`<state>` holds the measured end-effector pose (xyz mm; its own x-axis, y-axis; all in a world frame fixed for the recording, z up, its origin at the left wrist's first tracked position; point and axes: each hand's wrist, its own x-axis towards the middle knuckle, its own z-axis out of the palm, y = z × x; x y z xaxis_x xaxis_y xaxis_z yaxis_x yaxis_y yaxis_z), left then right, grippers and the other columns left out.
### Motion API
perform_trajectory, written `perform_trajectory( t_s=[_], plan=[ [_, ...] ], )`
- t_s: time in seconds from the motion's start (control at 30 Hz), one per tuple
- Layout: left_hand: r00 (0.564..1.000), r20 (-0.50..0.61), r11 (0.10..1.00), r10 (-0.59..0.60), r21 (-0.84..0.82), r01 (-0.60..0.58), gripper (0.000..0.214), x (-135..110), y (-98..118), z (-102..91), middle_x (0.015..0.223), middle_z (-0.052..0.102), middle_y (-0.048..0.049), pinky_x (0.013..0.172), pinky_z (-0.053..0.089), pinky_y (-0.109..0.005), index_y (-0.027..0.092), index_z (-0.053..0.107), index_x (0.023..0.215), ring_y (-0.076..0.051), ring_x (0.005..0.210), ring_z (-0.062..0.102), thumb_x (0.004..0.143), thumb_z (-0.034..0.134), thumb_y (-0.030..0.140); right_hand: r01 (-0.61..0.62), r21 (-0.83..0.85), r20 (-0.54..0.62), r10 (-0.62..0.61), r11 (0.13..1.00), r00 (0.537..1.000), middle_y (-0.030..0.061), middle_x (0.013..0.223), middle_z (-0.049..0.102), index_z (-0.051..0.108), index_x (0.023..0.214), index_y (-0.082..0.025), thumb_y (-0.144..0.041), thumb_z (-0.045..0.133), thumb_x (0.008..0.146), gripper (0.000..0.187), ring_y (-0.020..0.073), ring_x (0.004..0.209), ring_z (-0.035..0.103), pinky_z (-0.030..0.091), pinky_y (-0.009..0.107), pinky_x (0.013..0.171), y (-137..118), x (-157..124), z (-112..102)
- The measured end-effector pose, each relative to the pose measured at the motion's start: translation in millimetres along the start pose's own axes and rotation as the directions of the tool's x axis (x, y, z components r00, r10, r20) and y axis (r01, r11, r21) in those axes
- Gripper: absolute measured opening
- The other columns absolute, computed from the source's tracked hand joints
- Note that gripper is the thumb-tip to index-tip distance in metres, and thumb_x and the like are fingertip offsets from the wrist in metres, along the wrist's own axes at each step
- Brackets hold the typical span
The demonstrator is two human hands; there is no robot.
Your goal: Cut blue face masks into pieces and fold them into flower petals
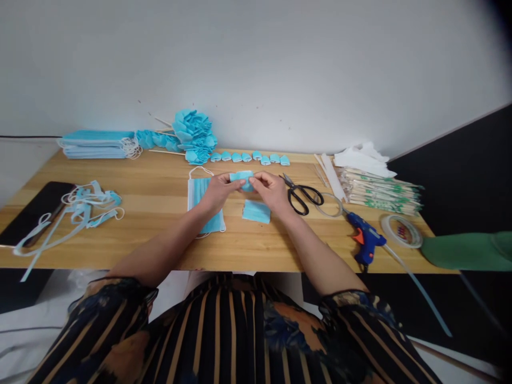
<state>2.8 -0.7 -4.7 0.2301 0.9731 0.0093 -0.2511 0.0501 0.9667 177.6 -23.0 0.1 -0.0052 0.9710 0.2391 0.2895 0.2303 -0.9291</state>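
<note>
Between my two hands is a small piece of blue face-mask fabric [242, 176], pinched from both sides above the table. My left hand [220, 190] grips its left end with thumb and fingers. At its right end my right hand [272, 188] holds it the same way. Just below, another cut blue fabric piece [256, 211] lies flat on the wood. A whole blue face mask [196, 193] with white ear loops lies partly under my left hand and forearm. Black-handled scissors [302, 193] rest right of my right hand.
Small folded blue pieces [246, 157] line the back edge beside blue fabric flowers [194, 133]. A mask stack [98, 144] and cut strips [86, 205] are left. Right are a blue glue gun [365, 237], tape roll [401, 231], wrapped sticks [380, 189] and a green bottle-like object [466, 252].
</note>
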Motion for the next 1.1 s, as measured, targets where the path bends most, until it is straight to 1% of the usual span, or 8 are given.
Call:
perform_trajectory(
  t_s=[0.2, 0.33, 0.47, 0.6, 0.77, 0.87, 0.97, 1.1],
  plan=[
    [0.996, -0.093, 1.000, 0.001, 0.020, 0.001, 0.035, 3.6, 2.0, -6.0, 0.066, 0.073, -0.0010, 0.069, 0.051, -0.026, 0.015, 0.073, 0.066, -0.012, 0.064, 0.063, 0.059, 0.096, 0.040, 0.013, -0.301, -0.095, -0.044, 0.954, 0.995, 0.0041, 0.089, 0.076, 0.072, 0.090, -0.018, -0.038, 0.055, 0.096, 0.027, 0.0169, 0.080, 0.066, 0.049, 0.028, 0.077, -20.2, 12.0, -29.6],
    [0.994, -0.088, 0.978, -0.072, -0.201, 0.054, 0.031, 6.9, 7.9, -4.1, 0.070, 0.074, -0.0009, 0.066, 0.054, -0.025, 0.014, 0.073, 0.070, -0.012, 0.065, 0.066, 0.057, 0.097, 0.028, -0.021, -0.819, 0.058, 0.120, 0.574, 0.991, 0.0087, 0.096, 0.080, 0.076, 0.100, -0.019, -0.025, 0.054, 0.098, 0.023, 0.0236, 0.090, 0.071, 0.044, 0.031, 0.077, -47.2, 3.4, -71.9],
    [0.987, -0.082, 0.944, -0.135, -0.314, 0.103, 0.029, 5.7, 12.7, -1.6, 0.071, 0.074, 0.0003, 0.066, 0.056, -0.022, 0.013, 0.073, 0.073, -0.010, 0.066, 0.068, 0.058, 0.097, 0.019, -0.045, -0.977, 0.022, 0.308, 0.210, 0.951, 0.0186, 0.115, 0.079, 0.070, 0.127, -0.015, -0.031, 0.058, 0.099, 0.034, 0.0321, 0.105, 0.073, 0.047, 0.034, 0.080, -52.9, -23.4, -98.1],
    [0.982, -0.080, 0.929, -0.172, -0.346, 0.134, 0.024, 3.8, 15.3, -1.7, 0.070, 0.073, 0.0024, 0.068, 0.059, -0.022, 0.013, 0.070, 0.077, -0.008, 0.065, 0.068, 0.070, 0.092, 0.017, -0.047, -0.994, -0.003, 0.409, 0.097, 0.913, 0.0210, 0.116, 0.078, 0.066, 0.132, -0.015, -0.029, 0.052, 0.101, 0.037, 0.0336, 0.104, 0.075, 0.050, 0.035, 0.079, -36.8, -42.6, -99.8],
    [0.970, -0.079, 0.895, -0.229, -0.410, 0.178, 0.018, 2.8, 22.2, -2.3, 0.066, 0.071, 0.0045, 0.066, 0.059, -0.018, 0.014, 0.066, 0.080, -0.006, 0.060, 0.068, 0.083, 0.083, 0.012, -0.143, -0.970, -0.080, 0.297, 0.197, 0.951, 0.0233, 0.119, 0.074, 0.063, 0.138, -0.012, -0.026, 0.060, 0.093, 0.046, 0.0351, 0.108, 0.072, 0.053, 0.039, 0.086, -29.5, -41.1, -100.9],
    [0.964, -0.087, 0.869, -0.250, -0.460, 0.184, 0.017, 4.1, 26.5, -3.5, 0.066, 0.070, 0.0061, 0.064, 0.058, -0.014, 0.015, 0.065, 0.082, -0.005, 0.059, 0.068, 0.085, 0.080, 0.008, -0.216, -0.819, -0.084, 0.261, 0.532, 0.962, 0.0154, 0.112, 0.075, 0.060, 0.145, -0.017, -0.032, 0.070, 0.086, 0.061, 0.0312, 0.102, 0.071, 0.055, 0.043, 0.091, -38.3, -33.7, -103.0],
    [0.953, -0.111, 0.832, -0.283, -0.522, 0.187, 0.018, 6.8, 30.0, -5.9, 0.068, 0.071, 0.0071, 0.060, 0.058, -0.012, 0.016, 0.064, 0.082, -0.004, 0.060, 0.069, 0.086, 0.078, 0.006, -0.270, -0.298, 0.055, 0.299, 0.916, 0.953, 0.0069, 0.099, 0.072, 0.062, 0.141, -0.021, -0.055, 0.077, 0.081, 0.070, 0.0233, 0.088, 0.068, 0.060, 0.041, 0.083, -49.0, -30.3, -93.3],
    [0.920, -0.151, 0.780, -0.363, -0.590, 0.211, 0.018, 9.6, 36.2, -8.2, 0.069, 0.072, 0.0067, 0.057, 0.057, -0.011, 0.015, 0.064, 0.081, -0.003, 0.057, 0.069, 0.093, 0.069, 0.003, -0.398, 0.284, 0.335, 0.298, 0.873, 0.894, 0.0051, 0.092, 0.071, 0.065, 0.133, -0.022, -0.075, 0.082, 0.068, 0.086, 0.0188, 0.080, 0.069, 0.064, 0.036, 0.076, -57.0, -35.7, -66.2]
  ],
)
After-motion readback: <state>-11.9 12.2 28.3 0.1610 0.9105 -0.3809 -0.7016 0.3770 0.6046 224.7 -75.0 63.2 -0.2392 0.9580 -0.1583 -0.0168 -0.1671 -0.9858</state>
